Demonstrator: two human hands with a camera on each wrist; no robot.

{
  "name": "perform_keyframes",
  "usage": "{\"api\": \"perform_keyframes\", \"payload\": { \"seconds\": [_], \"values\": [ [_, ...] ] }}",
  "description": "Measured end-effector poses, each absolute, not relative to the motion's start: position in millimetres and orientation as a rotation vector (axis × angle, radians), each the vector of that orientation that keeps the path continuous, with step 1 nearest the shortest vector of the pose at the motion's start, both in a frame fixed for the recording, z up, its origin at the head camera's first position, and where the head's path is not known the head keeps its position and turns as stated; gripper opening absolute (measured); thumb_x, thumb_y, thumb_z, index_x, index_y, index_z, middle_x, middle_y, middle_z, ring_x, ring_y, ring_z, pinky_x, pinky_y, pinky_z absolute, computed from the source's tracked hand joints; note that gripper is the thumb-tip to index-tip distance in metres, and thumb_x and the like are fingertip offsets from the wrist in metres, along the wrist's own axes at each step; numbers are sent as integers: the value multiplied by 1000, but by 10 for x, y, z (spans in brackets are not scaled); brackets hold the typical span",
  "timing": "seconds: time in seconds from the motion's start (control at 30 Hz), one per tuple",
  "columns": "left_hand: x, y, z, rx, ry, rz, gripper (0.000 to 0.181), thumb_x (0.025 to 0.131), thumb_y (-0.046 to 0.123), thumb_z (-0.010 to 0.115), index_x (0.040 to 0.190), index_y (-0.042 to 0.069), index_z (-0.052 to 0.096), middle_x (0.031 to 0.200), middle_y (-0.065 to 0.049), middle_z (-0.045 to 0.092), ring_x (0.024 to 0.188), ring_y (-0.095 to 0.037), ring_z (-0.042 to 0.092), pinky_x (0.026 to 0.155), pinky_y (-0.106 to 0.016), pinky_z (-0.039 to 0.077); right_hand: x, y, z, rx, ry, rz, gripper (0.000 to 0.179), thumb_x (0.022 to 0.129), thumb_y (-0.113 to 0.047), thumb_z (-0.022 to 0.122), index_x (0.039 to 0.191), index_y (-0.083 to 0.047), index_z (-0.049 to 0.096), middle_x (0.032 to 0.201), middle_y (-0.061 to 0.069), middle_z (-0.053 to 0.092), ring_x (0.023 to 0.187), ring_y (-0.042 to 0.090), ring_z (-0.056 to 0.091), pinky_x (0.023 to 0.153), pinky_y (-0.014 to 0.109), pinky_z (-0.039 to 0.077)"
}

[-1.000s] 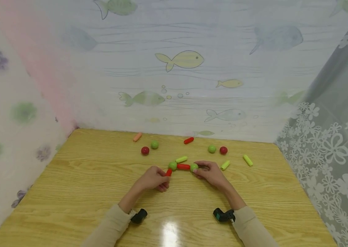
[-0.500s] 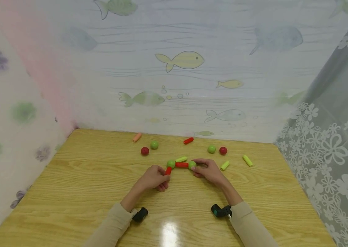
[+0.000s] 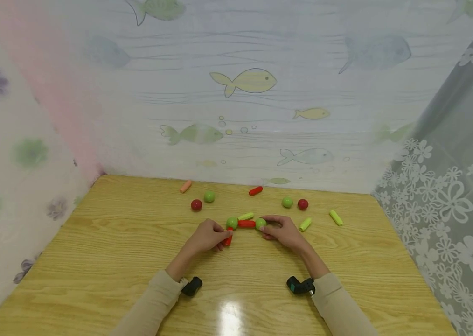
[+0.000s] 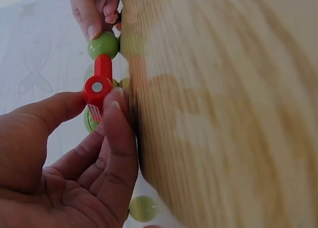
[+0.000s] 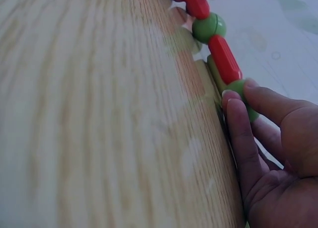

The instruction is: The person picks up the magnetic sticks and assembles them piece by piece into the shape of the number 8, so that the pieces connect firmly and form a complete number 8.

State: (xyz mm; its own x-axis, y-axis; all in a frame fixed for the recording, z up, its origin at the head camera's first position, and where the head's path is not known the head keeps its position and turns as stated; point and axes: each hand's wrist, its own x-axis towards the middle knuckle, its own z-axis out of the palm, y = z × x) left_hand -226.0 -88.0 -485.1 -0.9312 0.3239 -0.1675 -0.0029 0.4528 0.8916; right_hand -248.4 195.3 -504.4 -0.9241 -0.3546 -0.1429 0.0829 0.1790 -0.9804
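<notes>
Between the thumb and fingers of my left hand [image 3: 208,237] is a short red rod [image 3: 228,239]; a silver disc shows on its near end in the left wrist view. The rod's far end meets a green ball [image 3: 232,223]. From that ball a second red rod [image 3: 246,224] runs right to another green ball [image 3: 260,224], making a bent chain. My right hand [image 3: 286,234] pinches this right-hand ball with thumb and fingers. Just behind the chain lies a yellow-green rod [image 3: 246,216]; whether it touches the chain I cannot tell.
Farther back on the wooden table [image 3: 135,261] lie an orange rod [image 3: 185,186], a red rod [image 3: 255,191], dark red balls [image 3: 196,205] and green balls [image 3: 287,202]. Two yellow-green rods [image 3: 336,218] lie to the right. A fish-patterned curtain [image 3: 240,140] hangs behind the table.
The chain has shifted slightly left and away from me, with both hands following. My left fingers have moved up the red rod, so its near end now shows below them.
</notes>
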Motion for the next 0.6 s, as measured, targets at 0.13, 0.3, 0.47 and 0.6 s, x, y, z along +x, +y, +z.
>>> {"api": "perform_keyframes", "payload": {
  "seconds": [0.13, 0.3, 0.47, 0.6],
  "values": [
    [-2260, -880, -4875, 268, 2316, 1548, 29, 99, 19, 67, 84, -4, 76, 63, -7, 69, 53, -12, 64, 55, -29, 58, -2486, 1947, -5054, -245, 2119, -1802, 47, 100, -6, 64, 143, 7, 52, 135, 26, 59, 90, 10, 71, 81, 26, 59],
    [-2269, -883, -4903, 284, 2281, 1592, 28, 100, 17, 67, 85, -5, 76, 65, -7, 70, 55, -12, 66, 57, -30, 59, -2486, 1936, -5051, -244, 2132, -1795, 46, 99, -6, 65, 143, 5, 53, 135, 25, 59, 90, 10, 72, 81, 26, 59],
    [-2280, -881, -4899, 304, 2293, 1570, 29, 100, 19, 66, 85, -4, 75, 66, -7, 70, 57, -12, 66, 58, -29, 59, -2472, 1933, -5039, -231, 2124, -1806, 47, 99, -6, 66, 143, 5, 53, 136, 25, 58, 92, 10, 71, 82, 26, 59],
    [-2299, -888, -4870, 304, 2271, 1545, 31, 101, 21, 65, 88, -5, 75, 67, -6, 69, 58, -11, 65, 59, -29, 59, -2462, 1939, -5038, -234, 2120, -1813, 48, 99, -6, 65, 144, 6, 52, 138, 27, 57, 93, 10, 71, 83, 26, 59]
  ]
}}
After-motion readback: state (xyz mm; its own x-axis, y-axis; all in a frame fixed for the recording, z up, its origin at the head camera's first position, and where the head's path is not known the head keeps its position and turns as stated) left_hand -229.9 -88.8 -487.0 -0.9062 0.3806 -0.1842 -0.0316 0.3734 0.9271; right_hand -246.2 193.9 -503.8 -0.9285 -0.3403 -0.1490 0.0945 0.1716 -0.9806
